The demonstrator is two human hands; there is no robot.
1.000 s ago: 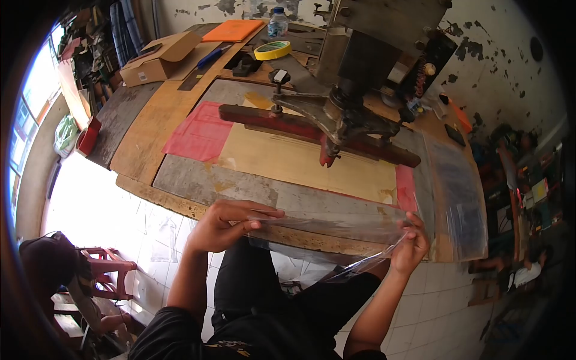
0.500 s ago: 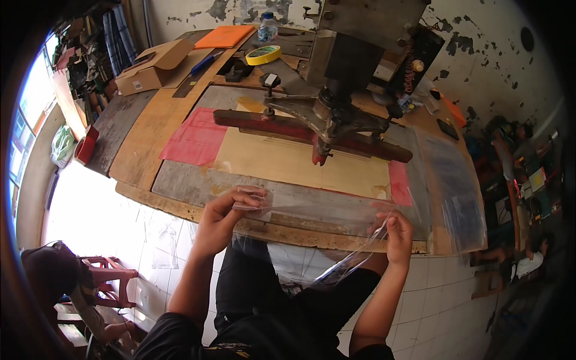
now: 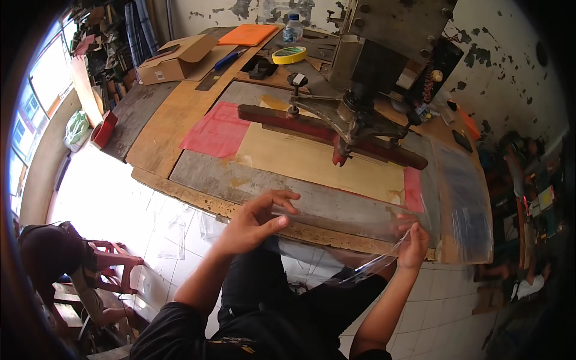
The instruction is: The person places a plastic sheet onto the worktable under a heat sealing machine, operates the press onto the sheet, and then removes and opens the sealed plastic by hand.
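Clear film point(image 3: 351, 252) hangs in front of the table's point(image 3: 153, 141) near edge, sagging towards the lap, with a bright glint along its fold near the right hand point(image 3: 413, 246). That hand has thumb and fingers pressed together on the film's edge, and I can see some fingertips through it. On the other side I find the left hand point(image 3: 255, 225) with thumb and fingers apart, close to the film's far end; I cannot tell whether it touches.

Beyond the hands I look onto a grey plate point(image 3: 204, 174) set in the tabletop. Across it lies a beige sheet point(image 3: 324, 162), with a pink patch point(image 3: 216, 129) at its left end and another pink piece point(image 3: 413, 189) at its right. Above them I make out the press point(image 3: 375, 66), its red bar point(image 3: 282, 123) reaching across the sheet. More clear plastic point(image 3: 465, 204) lies at the table's right end. Towards the back I pick out yellow tape point(image 3: 289, 56), a bottle point(image 3: 293, 30), an orange folder point(image 3: 247, 35) and an open box point(image 3: 174, 60). Down on the left, another person point(image 3: 54, 258) sits beside a red stool point(image 3: 117, 264).
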